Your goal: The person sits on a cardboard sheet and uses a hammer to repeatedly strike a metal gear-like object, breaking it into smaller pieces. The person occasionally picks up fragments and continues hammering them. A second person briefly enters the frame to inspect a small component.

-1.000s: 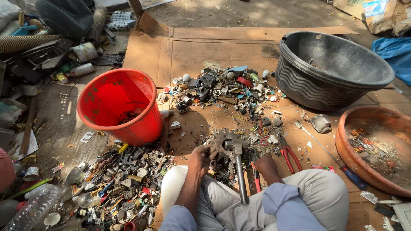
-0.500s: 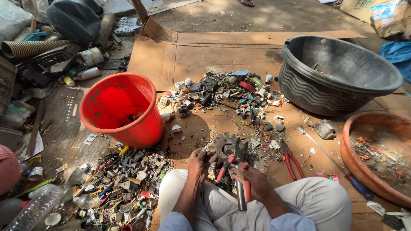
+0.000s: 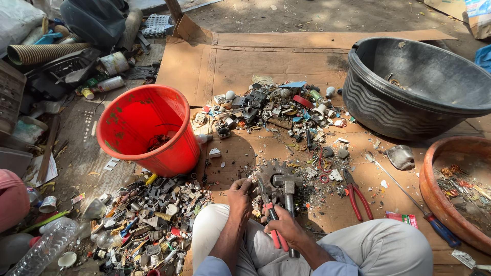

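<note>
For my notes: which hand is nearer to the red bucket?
Left. The left hand is just right of and below the red bucket; the right hand, holding pliers, is farther right.

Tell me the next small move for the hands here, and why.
Probably close the red-handled pliers in the right hand on the small piece the left hand steadies by the gear-shaped metal block: the pliers' tips already point at it.
</note>
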